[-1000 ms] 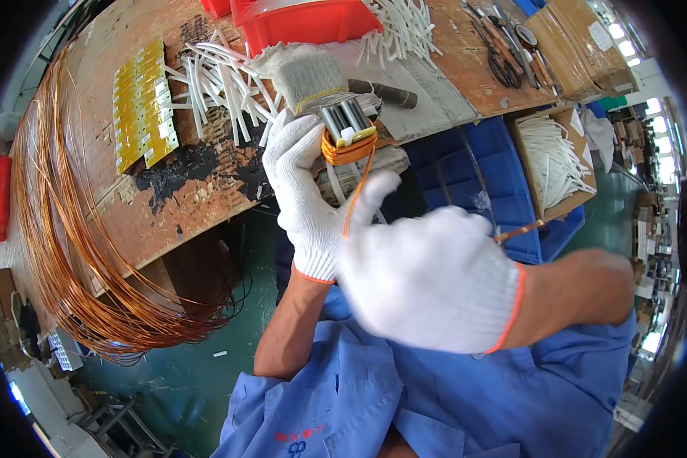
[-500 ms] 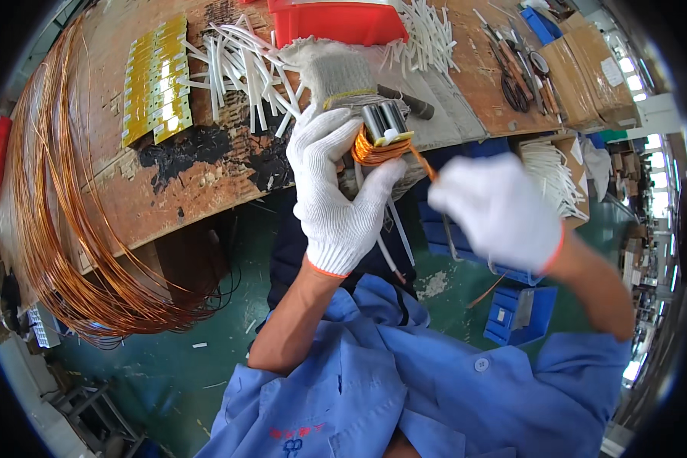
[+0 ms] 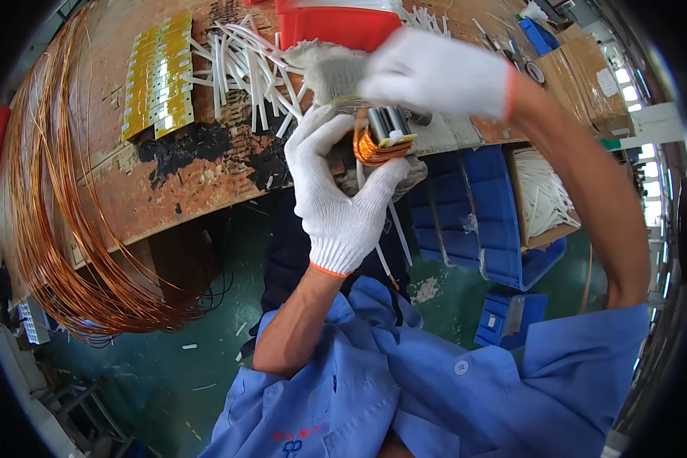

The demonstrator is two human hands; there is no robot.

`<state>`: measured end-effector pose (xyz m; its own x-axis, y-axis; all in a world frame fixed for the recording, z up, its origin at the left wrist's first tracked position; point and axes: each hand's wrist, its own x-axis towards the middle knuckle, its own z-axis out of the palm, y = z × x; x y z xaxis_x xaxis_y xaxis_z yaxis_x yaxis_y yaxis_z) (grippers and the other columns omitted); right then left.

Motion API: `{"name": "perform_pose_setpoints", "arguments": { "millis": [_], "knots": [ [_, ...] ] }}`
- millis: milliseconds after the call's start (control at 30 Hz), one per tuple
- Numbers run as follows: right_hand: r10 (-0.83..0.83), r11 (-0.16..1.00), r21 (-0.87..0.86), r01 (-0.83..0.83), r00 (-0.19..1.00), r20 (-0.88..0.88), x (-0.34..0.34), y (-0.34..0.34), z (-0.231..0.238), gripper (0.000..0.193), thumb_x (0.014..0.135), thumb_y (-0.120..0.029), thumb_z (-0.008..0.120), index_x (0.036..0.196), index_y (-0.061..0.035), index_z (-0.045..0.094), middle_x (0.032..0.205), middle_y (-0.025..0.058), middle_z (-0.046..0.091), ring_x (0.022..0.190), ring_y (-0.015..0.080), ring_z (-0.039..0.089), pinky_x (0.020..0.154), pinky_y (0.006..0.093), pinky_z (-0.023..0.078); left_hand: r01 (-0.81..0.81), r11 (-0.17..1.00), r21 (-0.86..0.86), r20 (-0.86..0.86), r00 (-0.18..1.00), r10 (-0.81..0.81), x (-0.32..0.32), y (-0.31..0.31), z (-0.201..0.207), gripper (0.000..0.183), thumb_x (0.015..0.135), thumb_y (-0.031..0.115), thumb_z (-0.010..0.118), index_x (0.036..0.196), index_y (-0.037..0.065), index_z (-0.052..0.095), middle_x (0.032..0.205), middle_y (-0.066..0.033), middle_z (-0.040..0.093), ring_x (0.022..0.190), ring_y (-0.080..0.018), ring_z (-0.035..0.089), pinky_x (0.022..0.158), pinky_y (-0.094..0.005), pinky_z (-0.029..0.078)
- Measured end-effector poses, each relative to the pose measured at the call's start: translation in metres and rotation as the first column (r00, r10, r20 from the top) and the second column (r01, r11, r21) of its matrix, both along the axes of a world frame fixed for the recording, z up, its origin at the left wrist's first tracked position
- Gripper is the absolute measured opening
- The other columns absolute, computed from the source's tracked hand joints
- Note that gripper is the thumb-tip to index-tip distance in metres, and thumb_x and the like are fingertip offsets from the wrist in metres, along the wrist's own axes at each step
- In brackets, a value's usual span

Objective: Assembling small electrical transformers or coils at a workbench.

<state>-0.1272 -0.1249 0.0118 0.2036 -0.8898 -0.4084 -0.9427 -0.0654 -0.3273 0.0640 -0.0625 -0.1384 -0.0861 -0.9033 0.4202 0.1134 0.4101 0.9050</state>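
My left hand (image 3: 336, 179), in a white knit glove, is closed around a coil of orange-copper wire (image 3: 375, 151) wound about a small bobbin. Two dark grey metal cylinders (image 3: 388, 120) stand up side by side from the bobbin, with a yellowish flange at their base. Above and to the right of the coil is my gloved right hand (image 3: 439, 72), blurred by motion, its fingers curled. A faint copper strand rises from the coil towards it; the grip itself is smeared. A grey cloth-wrapped pad (image 3: 336, 72) lies just behind the coil.
A large loop of copper wire (image 3: 61, 252) hangs over the table's left edge. Yellow-taped plates (image 3: 158, 80), white tubes (image 3: 256, 69) and a red bin (image 3: 336, 29) lie on the worn table. Blue crates (image 3: 466, 210) and a box of tubes (image 3: 542, 191) stand at right.
My right hand has swung up and left, from the right of the coil to above it, carrying the wire strand round. My left hand still holds the coil in about the same place.
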Motion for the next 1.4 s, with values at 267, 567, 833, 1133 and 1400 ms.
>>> {"name": "perform_pose_setpoints", "arguments": {
  "millis": [267,567,833,1133,1400],
  "knots": [
    [0.1,0.95,-0.26,-0.173,0.957,-0.272,0.096,0.188,0.004,0.026,0.09,-0.023,0.071,0.108,-0.005,0.076,0.072,0.01,0.063,0.066,0.0201,0.07,0.056,0.0331,0.054,0.124,0.933,-0.339,0.087,0.991,-0.1,0.005,-0.006,0.004,0.086,0.068,0.012,0.103,0.14,0.001,0.059,0.145,-0.0218,0.061,0.143,-0.0457,0.053,0.124,-0.0572,0.04],
    [0.489,0.743,-0.38,-0.551,0.834,-0.255,0.035,-0.009,0.012,0.024,0.09,-0.025,0.073,0.085,-0.0018,0.078,0.078,0.0138,0.075,0.074,0.0307,0.073,0.07,0.0429,0.059,0.093,0.996,0.017,0.054,0.994,-0.093,0.003,0.001,0.003,0.058,0.086,0.022,0.097,0.131,-0.001,0.068,0.145,-0.0171,0.065,0.143,-0.03,0.059,0.123,-0.0478,0.043],
    [0.086,0.905,-0.37,-0.212,0.941,-0.329,0.064,0.19,-0.001,0.021,0.093,-0.019,0.071,0.105,-0.003,0.076,0.08,0.0112,0.069,0.062,0.0217,0.068,0.056,0.0376,0.054,0.11,0.906,-0.409,0.135,0.989,-0.059,-0.002,-0.012,0.0,0.085,0.073,0.028,0.103,0.142,0.003,0.059,0.144,-0.0173,0.064,0.141,-0.0448,0.054,0.127,-0.0598,0.035],
    [0.498,0.655,-0.401,-0.641,0.765,-0.409,0.053,0.008,0.017,0.025,0.094,-0.024,0.071,0.091,-0.0033,0.083,0.079,0.0135,0.077,0.072,0.0248,0.077,0.064,0.0437,0.061,0.15,0.98,0.133,0.091,0.983,-0.162,0.005,0.001,0.015,0.06,0.086,0.025,0.097,0.133,-0.001,0.07,0.151,-0.0198,0.063,0.148,-0.0324,0.057,0.123,-0.0475,0.044],
    [0.078,0.843,-0.5,-0.197,0.965,-0.248,0.029,0.171,-0.003,0.021,0.098,-0.023,0.066,0.094,-0.0047,0.076,0.07,0.0089,0.062,0.063,0.0201,0.067,0.061,0.0377,0.054,0.07,0.928,-0.366,0.177,0.984,-0.005,-0.003,-0.012,0.002,0.08,0.075,0.025,0.102,0.139,0.002,0.061,0.142,-0.0196,0.063,0.142,-0.0452,0.053,0.123,-0.0578,0.04]
  ]
}}
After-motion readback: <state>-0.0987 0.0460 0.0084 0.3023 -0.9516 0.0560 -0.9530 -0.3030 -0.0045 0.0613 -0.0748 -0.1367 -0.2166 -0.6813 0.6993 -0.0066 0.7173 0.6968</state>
